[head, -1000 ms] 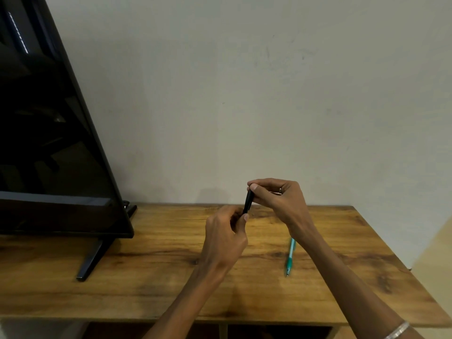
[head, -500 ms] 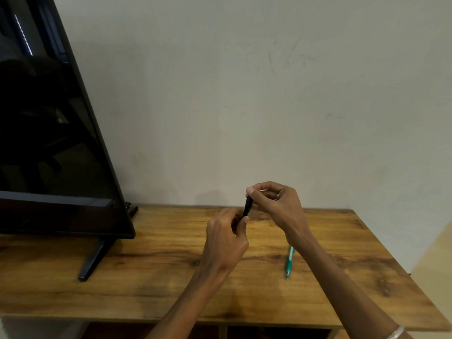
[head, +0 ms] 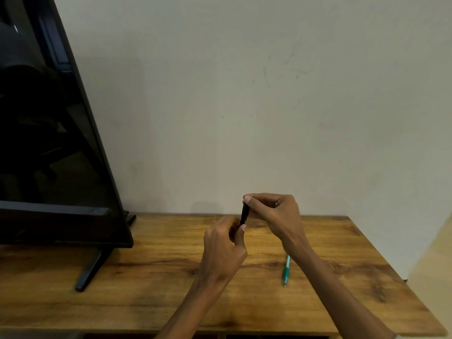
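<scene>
A short black pen-like stick [head: 244, 213] stands nearly upright above the wooden table [head: 159, 253], held between both hands. My right hand [head: 276, 214] pinches its upper end with thumb and fingers. My left hand [head: 223, 248] grips its lower end, fingers curled round it, so that end is hidden. A teal pen [head: 286, 269] lies on the table just right of my hands, partly under my right forearm.
A large black television [head: 53, 155] on a black stand foot [head: 89, 270] fills the left side. A pale wall rises behind the table. The table's right edge [head: 391, 270] runs diagonally toward the near right corner.
Both hands stay on the black stick with almost no shift. The camera has tipped slightly, so the scene sits a little lower and to the right.
</scene>
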